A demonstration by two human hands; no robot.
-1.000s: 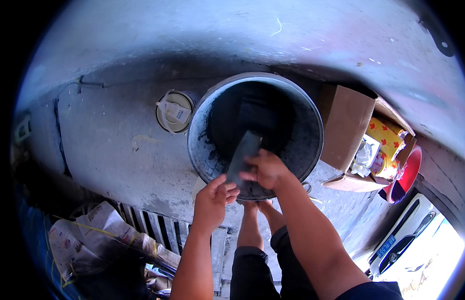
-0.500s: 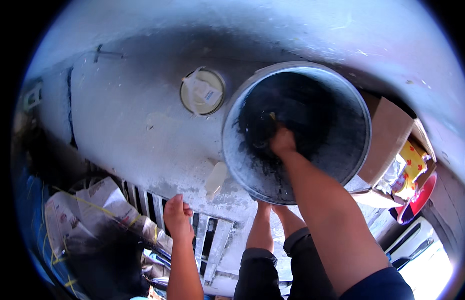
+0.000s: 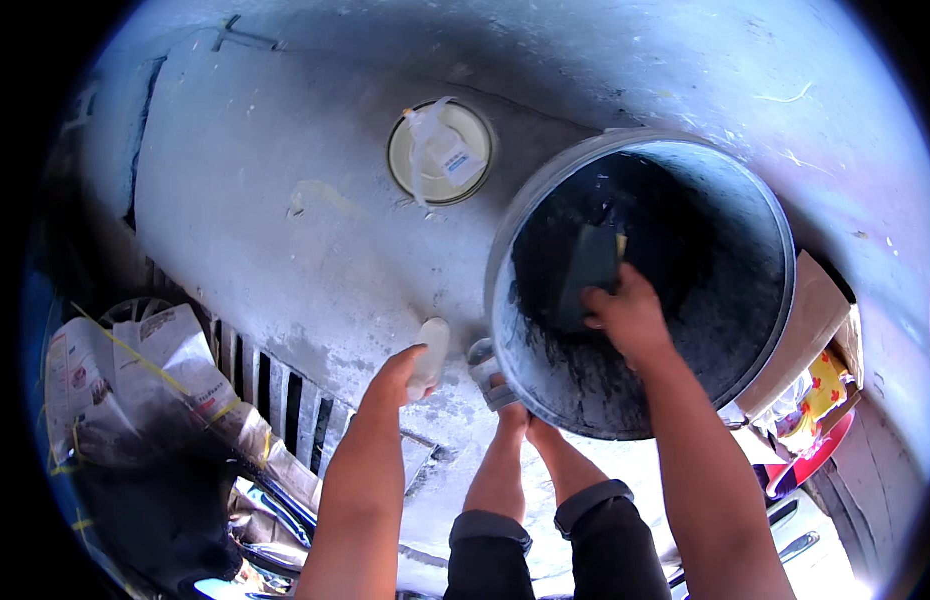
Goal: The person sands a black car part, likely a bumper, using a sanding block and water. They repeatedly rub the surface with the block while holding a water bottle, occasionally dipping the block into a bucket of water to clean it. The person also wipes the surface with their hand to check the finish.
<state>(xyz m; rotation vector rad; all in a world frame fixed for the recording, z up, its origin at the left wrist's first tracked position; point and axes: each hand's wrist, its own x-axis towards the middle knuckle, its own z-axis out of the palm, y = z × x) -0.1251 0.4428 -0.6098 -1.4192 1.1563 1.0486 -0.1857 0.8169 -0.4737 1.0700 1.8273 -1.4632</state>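
A large metal drum [image 3: 775, 290], blackened inside, stands right of centre. Inside it, my right hand [image 3: 630, 315] grips a dark flat piece [image 3: 585, 270]; something narrow and yellow [image 3: 621, 245] shows just beyond my fingers. Outside the drum, at its lower left, my left hand [image 3: 397, 378] has its fingers around a whitish oblong object [image 3: 433, 342]; I cannot tell whether it is off the floor. Close by is my sandalled foot [image 3: 485, 368], partly beside the drum's rim.
A round can [image 3: 470, 140] with a plastic bag on top is beyond my left hand. A cardboard box [image 3: 805, 330] and red basin [image 3: 830, 450] sit at right. Paper sacks [image 3: 125, 370] and slotted grating [image 3: 275, 390] lie at left. A grey wall [image 3: 785, 90] curves overhead.
My right hand moved from the drum's near rim down inside it with the dark piece. My left hand left the rim and took hold of the whitish object. The view shifted, putting the drum further right.
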